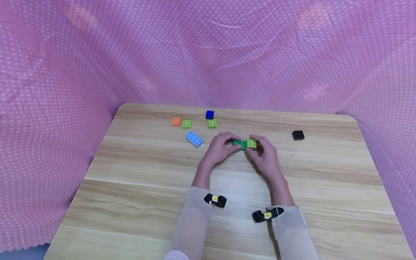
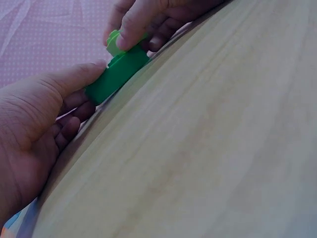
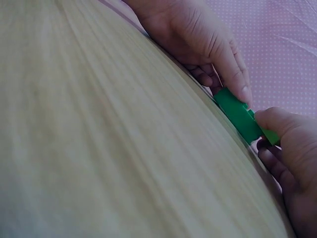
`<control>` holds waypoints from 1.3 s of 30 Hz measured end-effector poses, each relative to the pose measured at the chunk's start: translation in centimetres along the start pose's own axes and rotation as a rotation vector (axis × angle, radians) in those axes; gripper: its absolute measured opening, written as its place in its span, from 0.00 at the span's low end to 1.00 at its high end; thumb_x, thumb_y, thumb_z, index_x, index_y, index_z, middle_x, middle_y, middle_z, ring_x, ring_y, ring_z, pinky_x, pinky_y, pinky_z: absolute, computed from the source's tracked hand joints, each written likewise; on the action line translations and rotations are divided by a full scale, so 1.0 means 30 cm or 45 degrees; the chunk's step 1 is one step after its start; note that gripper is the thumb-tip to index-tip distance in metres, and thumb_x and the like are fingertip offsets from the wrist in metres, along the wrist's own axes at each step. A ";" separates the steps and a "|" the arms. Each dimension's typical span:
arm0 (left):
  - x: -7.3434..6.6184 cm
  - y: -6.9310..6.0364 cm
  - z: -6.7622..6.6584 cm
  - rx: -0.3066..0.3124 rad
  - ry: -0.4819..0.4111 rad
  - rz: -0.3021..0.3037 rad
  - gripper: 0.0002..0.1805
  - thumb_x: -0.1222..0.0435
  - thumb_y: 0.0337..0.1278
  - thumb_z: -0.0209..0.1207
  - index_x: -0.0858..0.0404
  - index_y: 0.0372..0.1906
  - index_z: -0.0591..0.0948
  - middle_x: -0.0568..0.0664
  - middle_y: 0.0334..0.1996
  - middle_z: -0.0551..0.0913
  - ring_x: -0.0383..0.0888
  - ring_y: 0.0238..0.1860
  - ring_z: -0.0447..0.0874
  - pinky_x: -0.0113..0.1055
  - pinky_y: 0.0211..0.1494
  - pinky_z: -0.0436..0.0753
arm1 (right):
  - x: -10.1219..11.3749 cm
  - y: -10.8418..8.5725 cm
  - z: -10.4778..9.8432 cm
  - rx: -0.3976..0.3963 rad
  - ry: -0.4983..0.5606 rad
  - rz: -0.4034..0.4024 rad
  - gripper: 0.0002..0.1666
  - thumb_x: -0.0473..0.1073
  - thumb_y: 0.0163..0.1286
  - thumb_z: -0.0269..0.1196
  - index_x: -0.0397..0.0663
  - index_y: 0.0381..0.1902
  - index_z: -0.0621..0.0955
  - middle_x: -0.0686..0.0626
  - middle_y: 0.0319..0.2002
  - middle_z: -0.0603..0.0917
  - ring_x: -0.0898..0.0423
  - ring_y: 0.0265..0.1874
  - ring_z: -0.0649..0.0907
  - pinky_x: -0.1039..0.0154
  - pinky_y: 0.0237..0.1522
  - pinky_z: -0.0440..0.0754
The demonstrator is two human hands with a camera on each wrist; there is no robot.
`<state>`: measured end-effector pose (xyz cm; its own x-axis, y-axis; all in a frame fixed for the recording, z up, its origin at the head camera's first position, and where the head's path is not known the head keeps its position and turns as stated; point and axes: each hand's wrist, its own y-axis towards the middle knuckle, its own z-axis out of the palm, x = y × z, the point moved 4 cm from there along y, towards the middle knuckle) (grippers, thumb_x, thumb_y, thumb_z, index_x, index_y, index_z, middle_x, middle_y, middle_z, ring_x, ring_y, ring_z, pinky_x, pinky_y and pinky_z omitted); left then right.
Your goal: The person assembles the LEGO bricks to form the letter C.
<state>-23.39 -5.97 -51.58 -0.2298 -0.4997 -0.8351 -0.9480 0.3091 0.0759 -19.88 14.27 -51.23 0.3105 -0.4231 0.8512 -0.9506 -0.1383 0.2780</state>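
A long dark green toy brick (image 1: 239, 144) lies on the wooden table, its left end pinched between the thumb and fingers of my left hand (image 1: 219, 148). Over its right end is a small lime green brick (image 1: 251, 143), held by the thumb and fingers of my right hand (image 1: 266, 157). In the left wrist view the lime brick (image 2: 115, 43) looks slightly tilted on the dark green brick (image 2: 116, 77); whether it is fully pressed on I cannot tell. My right thumb covers part of it in the right wrist view, where the dark green brick (image 3: 237, 115) shows its long side.
Left of my hands lie a light blue brick (image 1: 194, 139), an orange brick (image 1: 176, 121) and a lime brick (image 1: 186, 124). Farther back, a dark blue brick (image 1: 209, 115) stands behind another lime brick (image 1: 212, 124). A black brick (image 1: 298, 135) lies to the right. Pink dotted cloth (image 1: 208, 54) surrounds the table.
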 end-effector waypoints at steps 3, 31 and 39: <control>0.006 0.002 -0.016 -0.098 -0.119 0.015 0.15 0.53 0.70 0.68 0.51 0.57 0.87 0.41 0.52 0.87 0.38 0.53 0.83 0.36 0.59 0.84 | -0.001 0.000 0.000 -0.004 0.006 0.012 0.30 0.35 0.70 0.73 0.44 0.68 0.80 0.43 0.55 0.85 0.49 0.49 0.85 0.71 0.50 0.81; 0.122 0.038 -0.220 -0.619 -0.108 -0.229 0.25 0.70 0.68 0.67 0.58 0.68 0.81 0.51 0.67 0.82 0.48 0.69 0.78 0.40 0.75 0.75 | -0.016 0.005 0.004 -0.014 0.017 0.025 0.27 0.36 0.69 0.74 0.45 0.65 0.82 0.45 0.53 0.86 0.52 0.47 0.84 0.69 0.50 0.80; 0.127 0.044 -0.201 -0.513 0.077 -0.227 0.22 0.66 0.67 0.70 0.55 0.64 0.83 0.50 0.65 0.83 0.48 0.69 0.79 0.48 0.80 0.66 | -0.016 0.001 0.004 -0.015 0.032 0.037 0.30 0.35 0.69 0.73 0.45 0.68 0.80 0.44 0.55 0.86 0.51 0.48 0.84 0.70 0.50 0.81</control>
<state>-26.84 -12.34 -51.39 -0.0559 -0.5668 -0.8220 -0.9813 -0.1205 0.1498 -20.07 14.37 -51.68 0.2829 -0.4038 0.8700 -0.9591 -0.1159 0.2581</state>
